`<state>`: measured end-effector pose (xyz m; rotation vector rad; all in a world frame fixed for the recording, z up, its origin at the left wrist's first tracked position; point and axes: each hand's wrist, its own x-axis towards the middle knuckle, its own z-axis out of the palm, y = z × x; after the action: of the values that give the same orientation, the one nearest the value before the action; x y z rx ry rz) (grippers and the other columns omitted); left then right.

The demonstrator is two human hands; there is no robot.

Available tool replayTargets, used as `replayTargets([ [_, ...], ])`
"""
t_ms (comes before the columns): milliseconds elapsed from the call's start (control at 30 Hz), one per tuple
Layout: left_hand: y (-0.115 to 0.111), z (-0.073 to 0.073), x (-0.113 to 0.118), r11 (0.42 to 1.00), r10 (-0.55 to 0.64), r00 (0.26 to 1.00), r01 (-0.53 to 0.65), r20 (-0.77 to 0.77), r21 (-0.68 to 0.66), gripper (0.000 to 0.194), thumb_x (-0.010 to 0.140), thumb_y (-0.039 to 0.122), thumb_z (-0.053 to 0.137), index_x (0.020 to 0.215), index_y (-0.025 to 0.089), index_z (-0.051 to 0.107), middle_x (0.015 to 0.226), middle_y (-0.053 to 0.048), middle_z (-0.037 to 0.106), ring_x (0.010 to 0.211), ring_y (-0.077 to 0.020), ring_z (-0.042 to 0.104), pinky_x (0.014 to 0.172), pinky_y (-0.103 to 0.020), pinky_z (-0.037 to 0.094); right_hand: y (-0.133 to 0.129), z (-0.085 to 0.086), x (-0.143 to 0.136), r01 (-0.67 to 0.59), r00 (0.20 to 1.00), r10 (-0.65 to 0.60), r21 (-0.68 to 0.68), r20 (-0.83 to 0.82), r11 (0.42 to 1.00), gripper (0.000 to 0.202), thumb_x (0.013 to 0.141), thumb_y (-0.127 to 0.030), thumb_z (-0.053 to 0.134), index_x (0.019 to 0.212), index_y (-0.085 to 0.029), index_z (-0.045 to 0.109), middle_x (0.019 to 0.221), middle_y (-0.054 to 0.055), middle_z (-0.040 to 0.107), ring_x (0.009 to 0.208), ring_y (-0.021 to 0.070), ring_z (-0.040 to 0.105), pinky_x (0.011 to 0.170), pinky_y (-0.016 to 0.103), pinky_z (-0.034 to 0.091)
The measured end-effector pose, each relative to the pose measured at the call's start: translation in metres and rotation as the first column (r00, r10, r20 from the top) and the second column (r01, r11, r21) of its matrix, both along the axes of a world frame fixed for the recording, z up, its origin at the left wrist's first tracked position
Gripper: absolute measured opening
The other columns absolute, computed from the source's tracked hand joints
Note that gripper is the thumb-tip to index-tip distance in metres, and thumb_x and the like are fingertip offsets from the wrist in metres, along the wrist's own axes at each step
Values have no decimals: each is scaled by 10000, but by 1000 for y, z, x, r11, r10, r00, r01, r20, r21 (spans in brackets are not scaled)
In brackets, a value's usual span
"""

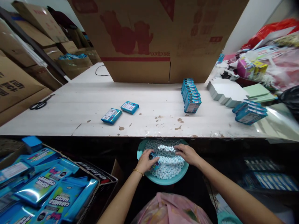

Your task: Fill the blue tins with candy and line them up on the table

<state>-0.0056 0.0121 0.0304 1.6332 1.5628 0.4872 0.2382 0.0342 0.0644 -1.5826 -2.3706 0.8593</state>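
Observation:
A turquoise basin (161,180) full of small pale candy-like pellets (167,172) sits in front of my lap, below the table edge. Over its left side, my left hand (145,161) is closed around a small blue box (155,163), tilted and partly hidden by my fingers. On the right, my right hand (188,153) pinches the end of a small scoop (167,148). White pellets heap along it and hide most of its shape. The scoop is above the basin, a little apart from the blue box.
Two blue boxes (111,116) lie flat on the white table (149,124). A row of blue boxes (192,99) stands right of centre, with more boxes (250,113) farther right. A large carton (163,40) blocks the back. Flattened blue packaging (44,183) fills a carton at left. Scissors (40,104) lie left.

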Motion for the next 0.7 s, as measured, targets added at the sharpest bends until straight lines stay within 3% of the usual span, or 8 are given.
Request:
replayTargets([
  [100, -2, -6, -3, 986, -104, 958, 136, 267, -101, 538, 538, 284, 670, 1045, 199, 513, 996, -61, 526, 765, -163, 540, 679, -285, 452, 1, 10, 1, -14, 1000, 14, 5, 22, 1000, 321, 780, -277, 456, 1074, -198, 558, 988, 52, 599, 915, 168, 543, 779, 262, 398],
  [200, -5, -15, -3, 985, -39, 935, 95, 351, -143, 482, 562, 209, 630, 1030, 193, 513, 932, -42, 549, 649, -118, 537, 593, -250, 458, 1, 17, 2, -35, 998, 36, -10, 61, 999, 317, 782, -287, 457, 1069, -202, 561, 994, 49, 600, 912, 170, 546, 773, 259, 396],
  [300, -5, -19, 0, 995, 68, 958, -46, 278, -85, 380, 619, 226, 575, 994, 197, 528, 891, -26, 550, 599, -115, 541, 567, -262, 462, -2, 27, 1, -88, 988, 90, -22, 125, 996, 307, 782, -296, 465, 1065, -225, 560, 992, 33, 602, 905, 172, 550, 748, 250, 395],
  [367, -4, -16, 3, 997, 70, 974, -77, 213, 24, 349, 627, 225, 575, 974, 204, 541, 891, -27, 554, 676, -144, 560, 636, -290, 466, -4, 35, -3, -125, 971, 125, -13, 203, 992, 296, 782, -303, 468, 1060, -253, 554, 971, 22, 604, 884, 175, 557, 709, 247, 394],
  [500, -3, -8, 11, 979, -28, 998, 16, 59, 203, 324, 647, 189, 570, 970, 196, 546, 939, -58, 562, 896, -197, 530, 807, -332, 417, -6, 49, -19, -221, 900, 184, 49, 395, 974, 226, 782, -293, 464, 974, -249, 575, 881, 34, 605, 762, 175, 574, 609, 250, 367],
  [700, -5, -9, 19, 981, -37, 998, 44, -41, 191, 348, 670, 174, 546, 1016, 204, 521, 989, -63, 554, 938, -202, 521, 828, -333, 402, -14, 59, -50, -363, 824, 209, 208, 526, 908, 193, 779, -131, 377, 828, -156, 562, 777, 86, 565, 722, 197, 527, 627, 309, 324],
])
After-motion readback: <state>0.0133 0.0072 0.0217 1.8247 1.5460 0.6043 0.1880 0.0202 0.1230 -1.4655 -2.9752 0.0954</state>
